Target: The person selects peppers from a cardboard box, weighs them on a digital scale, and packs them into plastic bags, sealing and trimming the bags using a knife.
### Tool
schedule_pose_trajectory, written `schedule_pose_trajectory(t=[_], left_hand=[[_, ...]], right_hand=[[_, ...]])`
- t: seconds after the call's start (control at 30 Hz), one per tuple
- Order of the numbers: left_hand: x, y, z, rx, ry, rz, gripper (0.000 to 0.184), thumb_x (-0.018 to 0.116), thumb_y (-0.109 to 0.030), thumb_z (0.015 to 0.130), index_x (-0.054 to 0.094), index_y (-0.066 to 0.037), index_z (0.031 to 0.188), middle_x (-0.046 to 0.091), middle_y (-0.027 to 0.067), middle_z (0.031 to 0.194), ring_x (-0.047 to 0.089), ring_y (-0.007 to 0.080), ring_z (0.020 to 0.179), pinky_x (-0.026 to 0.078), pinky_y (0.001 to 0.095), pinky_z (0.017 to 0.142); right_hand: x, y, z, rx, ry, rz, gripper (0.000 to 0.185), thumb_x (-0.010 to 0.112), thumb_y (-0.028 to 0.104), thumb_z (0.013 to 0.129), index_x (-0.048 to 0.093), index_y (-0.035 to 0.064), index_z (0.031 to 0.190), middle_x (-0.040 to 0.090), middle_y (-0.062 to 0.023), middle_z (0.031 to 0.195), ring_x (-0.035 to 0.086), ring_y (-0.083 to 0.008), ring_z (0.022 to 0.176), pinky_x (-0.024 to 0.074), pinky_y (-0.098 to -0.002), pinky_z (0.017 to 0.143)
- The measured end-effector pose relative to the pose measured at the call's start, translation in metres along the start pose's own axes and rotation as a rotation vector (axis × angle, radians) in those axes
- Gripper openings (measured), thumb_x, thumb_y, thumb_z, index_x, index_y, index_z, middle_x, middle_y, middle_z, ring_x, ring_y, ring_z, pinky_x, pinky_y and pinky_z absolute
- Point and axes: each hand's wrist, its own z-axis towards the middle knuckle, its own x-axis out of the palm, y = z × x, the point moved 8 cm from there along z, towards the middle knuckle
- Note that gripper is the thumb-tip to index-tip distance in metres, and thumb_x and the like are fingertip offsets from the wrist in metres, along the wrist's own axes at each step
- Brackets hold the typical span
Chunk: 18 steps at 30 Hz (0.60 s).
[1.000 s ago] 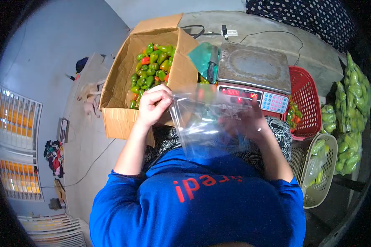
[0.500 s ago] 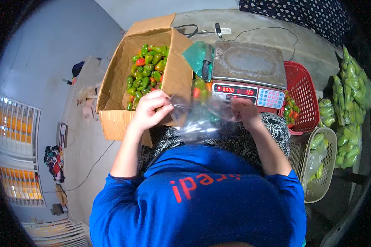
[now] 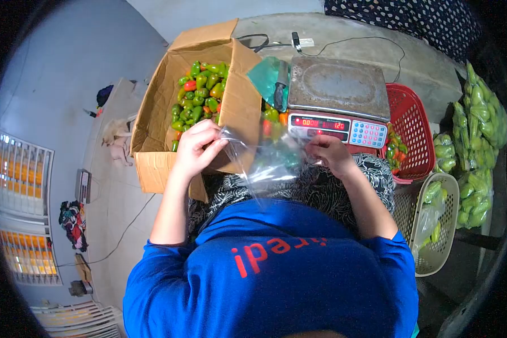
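Observation:
A clear plastic bag (image 3: 273, 163) stretches between my two hands above my lap. My left hand (image 3: 200, 147) pinches one top corner of it, close to the box's near side. On the other side, my right hand (image 3: 331, 153) grips the opposite edge, just below the scale's display. Through the film I see blurred red and green shapes; I cannot tell whether anything is inside the bag. Left of centre, green and red peppers (image 3: 200, 96) lie in an open cardboard box (image 3: 243, 112). A digital scale (image 3: 338, 90) with a bare metal plate stands in front of me.
Beside the scale lies a dark-handled tool (image 3: 280, 93) on green plastic. Right of it are a red basket (image 3: 414, 124) with peppers, a cream basket (image 3: 453, 214) and several bags of green produce (image 3: 481, 124). A cable (image 3: 372, 38) runs behind the scale.
The bag has spread wider and hangs lower toward my lap. My right hand has shifted slightly left, and my left hand has barely moved.

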Motion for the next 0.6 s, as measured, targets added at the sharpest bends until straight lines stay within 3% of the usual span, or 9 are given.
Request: schedule_pose_trajectory(t=[0.2,0.3,0.5,0.6], left_hand=[[0.007,-0.001,0.001,0.007,0.030,0.019,0.011,0.067,-0.008,0.075,0.060,-0.001,0.072,0.057,0.0091,0.073,0.056,0.0231,0.070,0.045,0.0308,0.063],[0.009,-0.001,0.001,0.031,0.032,0.045,0.011,0.067,-0.010,0.075,0.060,-0.001,0.072,0.057,0.0090,0.074,0.057,0.0236,0.071,0.045,0.0307,0.063],[-0.006,0.004,0.000,-0.010,-0.003,0.043,0.005,0.064,-0.006,0.076,0.061,-0.002,0.076,0.059,0.0085,0.076,0.057,0.0220,0.071,0.046,0.0300,0.064],[-0.015,0.009,-0.003,-0.031,-0.034,-0.023,0.004,0.062,-0.003,0.075,0.062,-0.002,0.079,0.059,0.0083,0.078,0.058,0.0202,0.073,0.046,0.0299,0.066]], right_hand=[[-0.008,0.015,0.002,-0.319,-0.046,-0.081,0.017,0.059,0.015,0.084,0.059,0.0031,0.072,0.055,0.0013,0.067,0.048,-0.0082,0.058,0.0362,-0.0229,0.051],[-0.016,0.003,0.003,-0.177,-0.135,-0.149,0.016,0.057,0.012,0.087,0.059,0.0024,0.075,0.052,0.0034,0.067,0.045,-0.0052,0.060,0.0352,-0.0206,0.055],[-0.008,0.032,-0.006,-0.316,-0.121,-0.085,0.023,0.055,0.016,0.089,0.056,0.0063,0.069,0.049,0.0044,0.063,0.043,-0.0045,0.058,0.0336,-0.0211,0.052],[-0.014,0.032,-0.009,-0.208,-0.192,-0.056,0.024,0.055,0.017,0.089,0.054,0.0073,0.067,0.048,0.0045,0.063,0.043,-0.0047,0.057,0.0333,-0.0208,0.051]])
